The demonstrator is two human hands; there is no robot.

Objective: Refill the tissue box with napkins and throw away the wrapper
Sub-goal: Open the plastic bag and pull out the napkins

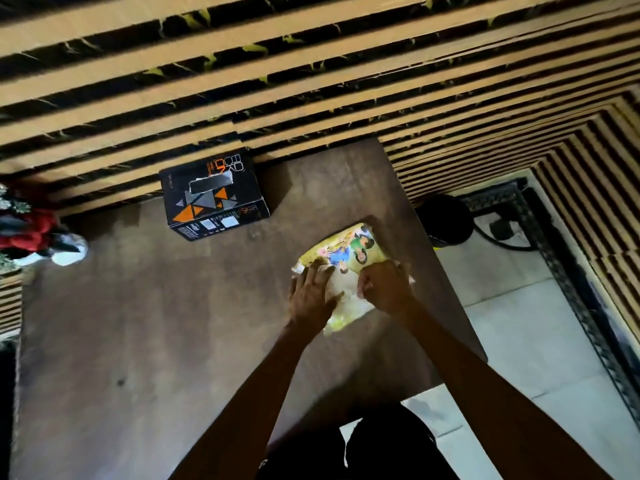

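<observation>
A yellow napkin pack [349,251] with cartoon figures on its wrapper lies near the right edge of the brown table [138,323]. My left hand [311,292] rests flat on the pack's near left part, fingers spread. My right hand [386,287] pinches the wrapper at the pack's near right side, fingers closed on the plastic. The black tissue box [213,195] with orange triangles and a slot in its top stands at the back of the table against the slatted wall, apart from both hands.
A vase with red flowers [38,233] stands at the table's left edge. A dark round bin [445,218] sits on the light tiled floor [519,323] right of the table, near a black cable. A wooden slatted wall [311,64] runs behind.
</observation>
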